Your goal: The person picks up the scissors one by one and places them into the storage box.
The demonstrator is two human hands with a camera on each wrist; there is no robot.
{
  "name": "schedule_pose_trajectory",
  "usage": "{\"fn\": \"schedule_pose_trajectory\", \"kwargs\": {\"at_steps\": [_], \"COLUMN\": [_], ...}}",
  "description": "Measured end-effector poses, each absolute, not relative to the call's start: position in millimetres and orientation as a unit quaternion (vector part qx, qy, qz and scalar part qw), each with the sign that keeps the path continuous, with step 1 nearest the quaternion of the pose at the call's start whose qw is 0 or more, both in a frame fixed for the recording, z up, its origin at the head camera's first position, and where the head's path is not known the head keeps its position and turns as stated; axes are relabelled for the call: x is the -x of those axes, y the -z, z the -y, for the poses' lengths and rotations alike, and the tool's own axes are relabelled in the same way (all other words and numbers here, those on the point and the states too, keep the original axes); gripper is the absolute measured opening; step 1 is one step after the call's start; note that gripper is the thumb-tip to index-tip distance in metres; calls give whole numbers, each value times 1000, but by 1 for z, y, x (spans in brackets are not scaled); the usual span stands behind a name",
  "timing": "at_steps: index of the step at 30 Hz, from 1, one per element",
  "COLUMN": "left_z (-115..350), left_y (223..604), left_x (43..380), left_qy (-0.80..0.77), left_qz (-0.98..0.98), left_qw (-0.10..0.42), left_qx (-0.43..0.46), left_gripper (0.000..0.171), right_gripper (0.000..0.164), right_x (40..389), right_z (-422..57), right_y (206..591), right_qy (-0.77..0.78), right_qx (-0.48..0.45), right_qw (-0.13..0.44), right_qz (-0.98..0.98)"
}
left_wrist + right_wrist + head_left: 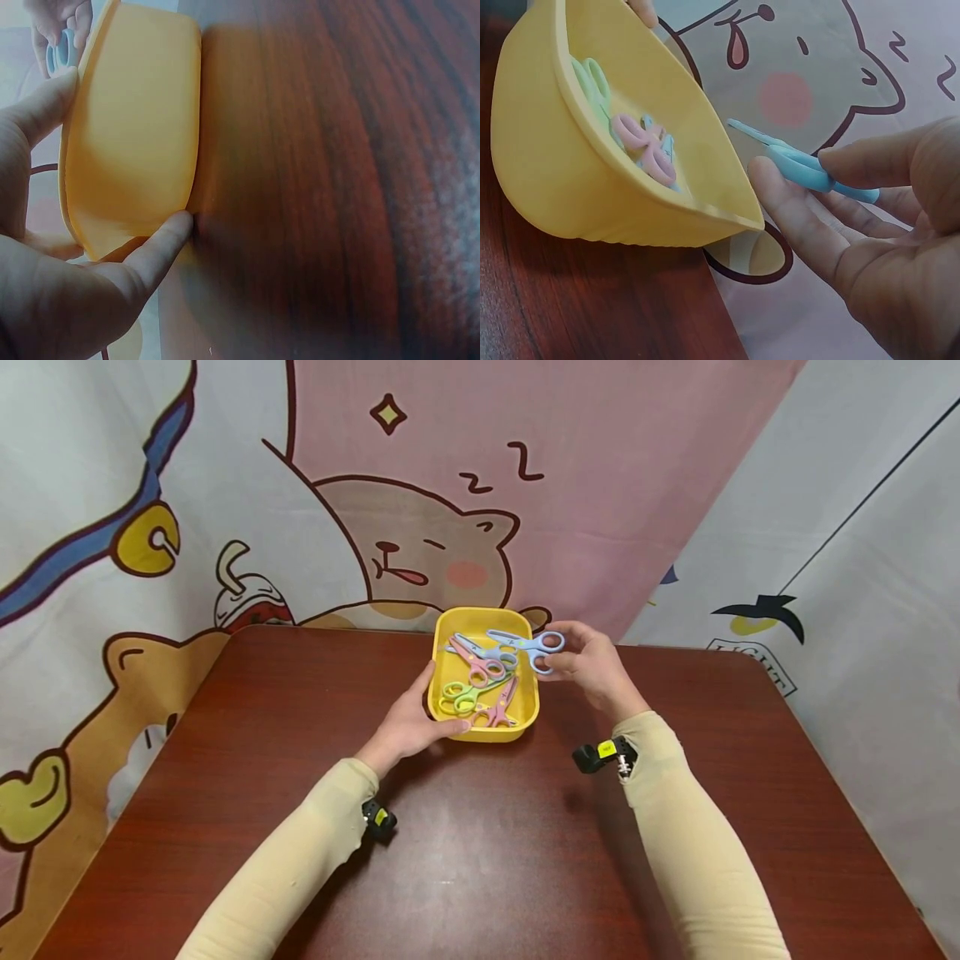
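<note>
A yellow plastic bin (487, 735) stands near the table's far edge. My left hand (408, 722) holds its near left corner, thumb at the front rim and fingers along the left wall. In my right hand (592, 668), thumb and fingers pinch the handles of light blue scissors (534, 645), whose blades point left over the bin's right rim. In the right wrist view these scissors (799, 165) are raised beside the rim. Inside the bin lie another pair of blue scissors (491, 653), pink scissors (481, 663), green scissors (467, 695) and a second pink pair (502, 708), partly overlapping.
The brown wooden table (480, 860) extends toward me and to both sides. Behind its far edge hangs a curtain (615, 468) with cartoon prints. Each sleeved wrist carries a small black camera (592, 758).
</note>
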State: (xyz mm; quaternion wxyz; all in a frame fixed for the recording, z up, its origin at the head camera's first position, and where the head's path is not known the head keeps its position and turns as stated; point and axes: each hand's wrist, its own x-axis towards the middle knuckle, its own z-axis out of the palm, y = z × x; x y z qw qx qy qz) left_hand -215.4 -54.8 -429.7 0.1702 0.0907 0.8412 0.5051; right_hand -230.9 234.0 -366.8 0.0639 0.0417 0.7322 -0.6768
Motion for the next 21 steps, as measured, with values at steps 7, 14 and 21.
{"fn": "schedule_pose_trajectory", "kwargs": {"at_steps": [7, 14, 21], "left_z": [55, 55, 55], "left_y": [430, 428, 427], "left_x": [216, 215, 214], "left_qy": [-501, -502, -503], "left_qz": [-844, -843, -843], "left_qw": [172, 172, 166], "left_qx": [-87, -87, -94], "left_gripper": [120, 120, 121], "right_gripper": [58, 57, 54], "right_x": [236, 239, 243], "right_z": [-228, -222, -212], "right_y": [368, 369, 372], "right_qy": [671, 662, 645], "right_qx": [-44, -44, -42], "right_qw": [68, 71, 77], "right_qz": [-737, -744, -759]}}
